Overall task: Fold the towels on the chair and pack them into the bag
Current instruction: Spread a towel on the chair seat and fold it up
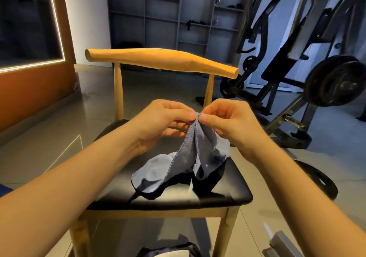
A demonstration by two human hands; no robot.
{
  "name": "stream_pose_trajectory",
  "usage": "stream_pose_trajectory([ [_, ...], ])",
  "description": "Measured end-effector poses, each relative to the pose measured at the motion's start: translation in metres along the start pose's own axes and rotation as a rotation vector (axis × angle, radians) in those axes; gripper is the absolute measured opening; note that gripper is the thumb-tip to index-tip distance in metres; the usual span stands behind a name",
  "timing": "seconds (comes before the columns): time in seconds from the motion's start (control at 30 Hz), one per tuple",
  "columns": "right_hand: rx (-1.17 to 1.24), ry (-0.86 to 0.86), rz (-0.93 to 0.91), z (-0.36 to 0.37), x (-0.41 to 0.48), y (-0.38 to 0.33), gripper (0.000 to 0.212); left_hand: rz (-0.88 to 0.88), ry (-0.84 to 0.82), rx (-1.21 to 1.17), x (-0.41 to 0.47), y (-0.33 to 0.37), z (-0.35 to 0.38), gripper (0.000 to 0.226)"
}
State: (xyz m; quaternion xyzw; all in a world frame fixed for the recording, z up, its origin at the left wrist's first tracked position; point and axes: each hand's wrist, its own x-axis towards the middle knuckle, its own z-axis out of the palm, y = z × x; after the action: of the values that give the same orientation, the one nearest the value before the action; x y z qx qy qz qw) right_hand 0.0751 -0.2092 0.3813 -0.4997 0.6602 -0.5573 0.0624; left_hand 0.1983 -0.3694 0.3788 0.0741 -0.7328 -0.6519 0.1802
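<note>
A grey-blue towel (198, 153) with a stitched hem hangs from both my hands above the chair (227, 189) with its black seat. My left hand (162, 120) and my right hand (227, 122) pinch the towel's top edge side by side, fingertips almost touching. The towel's lower part bunches on the seat, spreading to the left. Under it lies a dark cloth (206, 183), mostly hidden. At the bottom edge, below the seat, the open top of a dark bag (168, 250) shows.
The chair has a wooden backrest (158, 60) beyond my hands. A weight machine with a plate (334, 80) stands to the right, and a black plate (320, 179) lies on the tiled floor. A grey object (283, 245) sits at bottom right. Shelves line the back wall.
</note>
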Motion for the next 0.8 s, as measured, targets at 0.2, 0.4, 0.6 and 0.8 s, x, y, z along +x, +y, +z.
stream_pose_trajectory([
  [0.2, 0.017, 0.018, 0.035, 0.005, 0.001, -0.001, 0.015, 0.048, 0.043, 0.057, -0.002, 0.0, 0.006, 0.014],
  [0.4, -0.062, 0.022, 0.051, 0.004, 0.006, 0.003, 0.011, 0.132, 0.069, 0.081, 0.0, 0.0, 0.008, 0.012],
  [0.6, -0.119, 0.128, 0.132, 0.003, 0.011, 0.004, 0.013, 0.188, 0.14, 0.205, 0.003, -0.011, 0.021, 0.01],
  [0.8, 0.636, 0.563, 0.403, -0.033, 0.025, 0.015, 0.014, 0.22, 0.122, 0.707, 0.007, -0.048, 0.022, 0.038],
])
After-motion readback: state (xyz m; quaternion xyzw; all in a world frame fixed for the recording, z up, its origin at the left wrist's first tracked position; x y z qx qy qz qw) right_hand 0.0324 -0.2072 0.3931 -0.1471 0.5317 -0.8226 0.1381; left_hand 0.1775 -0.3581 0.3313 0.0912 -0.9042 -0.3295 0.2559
